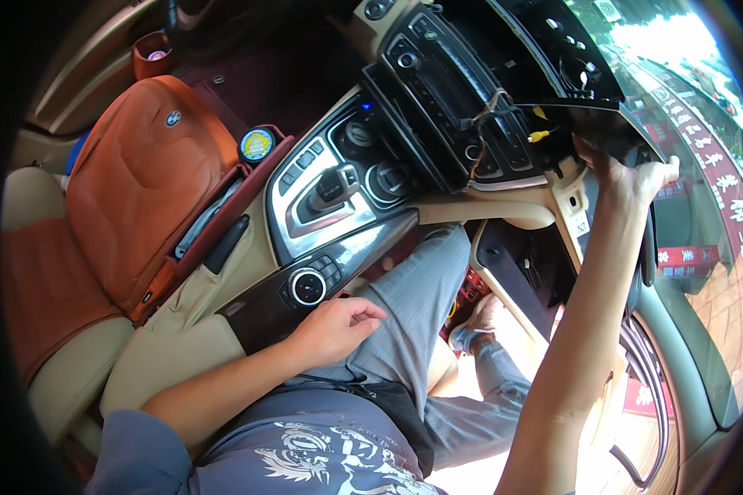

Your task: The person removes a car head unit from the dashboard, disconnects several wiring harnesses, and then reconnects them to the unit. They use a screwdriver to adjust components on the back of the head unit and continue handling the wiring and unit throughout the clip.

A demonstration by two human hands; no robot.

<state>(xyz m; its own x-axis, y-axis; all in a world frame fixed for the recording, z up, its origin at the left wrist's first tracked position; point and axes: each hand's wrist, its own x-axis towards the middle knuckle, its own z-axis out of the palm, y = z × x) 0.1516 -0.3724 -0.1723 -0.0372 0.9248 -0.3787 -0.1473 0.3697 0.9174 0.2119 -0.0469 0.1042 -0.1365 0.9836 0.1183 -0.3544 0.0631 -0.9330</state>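
Observation:
My left hand (338,330) hovers by or rests on my grey-trousered thigh, just beside the round control knob (309,287) of the centre console. Its fingers are loosely bent and apart, with nothing in them. My right arm reaches up to the dashboard, where my right hand (627,175) grips the lower edge of a black dashboard panel (607,120). Part of that hand's fingers is hidden behind the panel. Left of it, a yellow plug (538,136) and a thin brown wire (480,136) hang before the opened dash.
A black screen unit (413,128) leans in front of the radio panel (450,66). Below stands the gear lever (336,188) in its silver console. An orange and beige seat (140,198) lies at left; a loose black rubber strip (648,412) hangs at the open door side.

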